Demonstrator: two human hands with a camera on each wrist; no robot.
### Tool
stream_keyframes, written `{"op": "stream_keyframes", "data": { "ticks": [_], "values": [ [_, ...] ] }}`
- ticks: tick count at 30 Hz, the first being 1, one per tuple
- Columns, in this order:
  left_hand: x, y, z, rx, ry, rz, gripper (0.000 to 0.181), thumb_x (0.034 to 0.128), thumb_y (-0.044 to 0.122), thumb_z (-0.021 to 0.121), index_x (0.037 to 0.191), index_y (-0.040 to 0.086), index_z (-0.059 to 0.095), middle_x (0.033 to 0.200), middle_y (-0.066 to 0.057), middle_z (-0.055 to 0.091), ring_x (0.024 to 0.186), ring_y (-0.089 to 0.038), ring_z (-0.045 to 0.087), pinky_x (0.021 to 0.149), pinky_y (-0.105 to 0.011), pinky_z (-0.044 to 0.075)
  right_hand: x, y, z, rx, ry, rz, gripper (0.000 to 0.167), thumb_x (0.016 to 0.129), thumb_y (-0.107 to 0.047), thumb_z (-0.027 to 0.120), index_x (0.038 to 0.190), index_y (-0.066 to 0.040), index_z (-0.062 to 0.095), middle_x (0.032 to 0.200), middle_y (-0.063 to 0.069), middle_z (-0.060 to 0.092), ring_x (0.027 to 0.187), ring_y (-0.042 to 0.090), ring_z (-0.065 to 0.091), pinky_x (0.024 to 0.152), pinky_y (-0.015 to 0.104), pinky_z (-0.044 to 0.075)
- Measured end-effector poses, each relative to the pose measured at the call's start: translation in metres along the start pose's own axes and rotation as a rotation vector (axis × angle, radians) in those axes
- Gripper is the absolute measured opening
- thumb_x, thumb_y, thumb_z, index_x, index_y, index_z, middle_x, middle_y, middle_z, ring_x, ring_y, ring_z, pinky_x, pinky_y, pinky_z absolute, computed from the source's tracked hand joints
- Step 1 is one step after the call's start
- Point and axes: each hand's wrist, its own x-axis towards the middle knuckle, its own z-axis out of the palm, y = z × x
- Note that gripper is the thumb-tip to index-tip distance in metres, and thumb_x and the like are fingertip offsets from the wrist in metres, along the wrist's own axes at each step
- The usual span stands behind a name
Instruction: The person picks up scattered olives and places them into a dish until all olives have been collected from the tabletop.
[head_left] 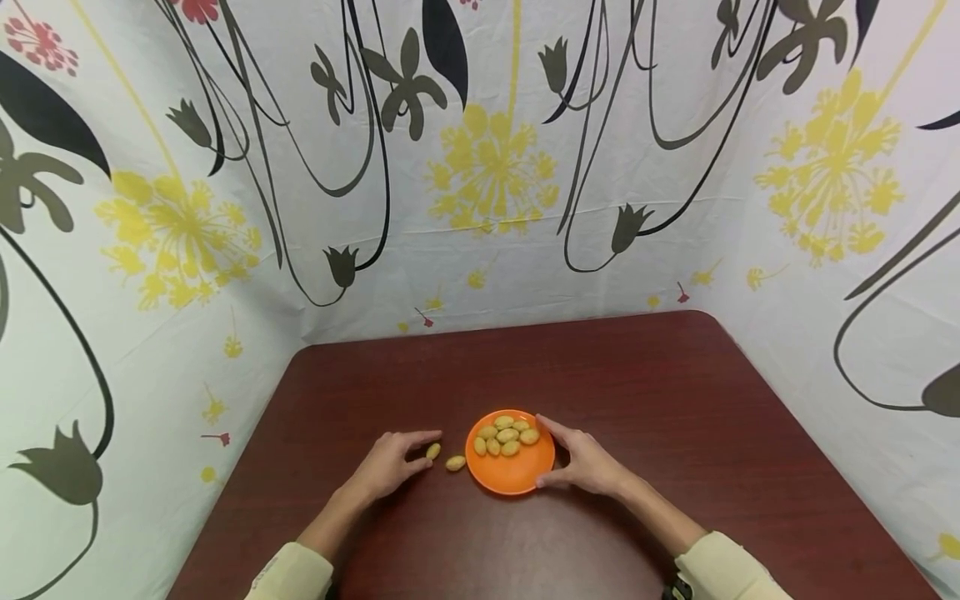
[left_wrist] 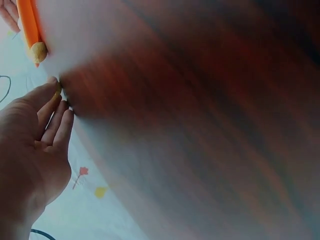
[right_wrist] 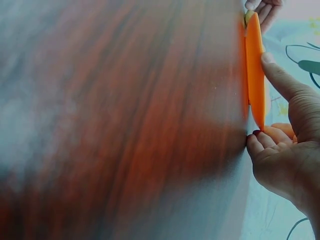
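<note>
On the table my left hand point(head_left: 387, 464) has its thumb and straight forefinger spread around a small yellow-brown oval piece point(head_left: 433, 451), perhaps a fruit or nut. The thumb is at its near end; a small gap shows before the forefinger in the head view. A second oval piece point(head_left: 455, 463) lies between that hand and the round orange plate point(head_left: 512, 479). Several similar pieces point(head_left: 507, 435) sit on the plate's far half. My right hand point(head_left: 587, 463) holds the plate's right rim between thumb and fingers, also visible with the plate point(right_wrist: 256, 70) edge-on in the right wrist view.
The dark red-brown table point(head_left: 600, 367) has rounded far corners. A white cloth point(head_left: 480, 283) printed with flowers and stems hangs along its back and both sides.
</note>
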Motion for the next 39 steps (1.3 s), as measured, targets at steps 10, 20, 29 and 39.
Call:
{"op": "stream_keyframes", "data": {
  "ticks": [10,20,29,39],
  "values": [
    [0.004,0.005,0.002,0.040,0.035,0.000,0.038,0.0995,0.013,0.077,0.137,0.017,0.074,0.134,0.000,0.073,0.125,-0.021,0.068,0.101,-0.046,0.057,0.000,-0.001,-0.001,0.002,0.003,0.007,0.109,0.082,-0.032,0.095,0.163,0.004,0.032,0.163,0.024,0.042,0.150,0.037,0.042,0.118,0.058,0.037],
    [0.005,0.006,0.002,0.055,0.094,-0.005,0.035,0.0997,0.013,0.077,0.134,0.019,0.075,0.129,0.001,0.075,0.120,-0.020,0.070,0.097,-0.045,0.059,0.000,-0.002,0.000,-0.005,0.003,0.010,0.109,0.083,-0.034,0.094,0.164,0.004,0.032,0.163,0.023,0.042,0.150,0.038,0.041,0.118,0.059,0.037],
    [0.011,0.017,-0.003,0.023,0.134,0.012,0.035,0.0977,0.011,0.079,0.132,0.015,0.076,0.126,0.002,0.076,0.117,-0.019,0.072,0.096,-0.046,0.060,-0.001,-0.002,0.000,0.000,0.000,0.013,0.109,0.083,-0.034,0.094,0.164,0.003,0.031,0.164,0.023,0.042,0.151,0.037,0.041,0.118,0.058,0.037],
    [0.027,0.038,0.002,-0.071,0.103,0.056,0.031,0.0989,0.009,0.077,0.130,0.012,0.076,0.124,0.001,0.076,0.111,-0.014,0.074,0.091,-0.033,0.061,0.000,-0.001,0.000,-0.002,0.002,0.011,0.109,0.083,-0.034,0.094,0.164,0.004,0.032,0.163,0.023,0.042,0.150,0.038,0.041,0.118,0.058,0.037]
  ]
}}
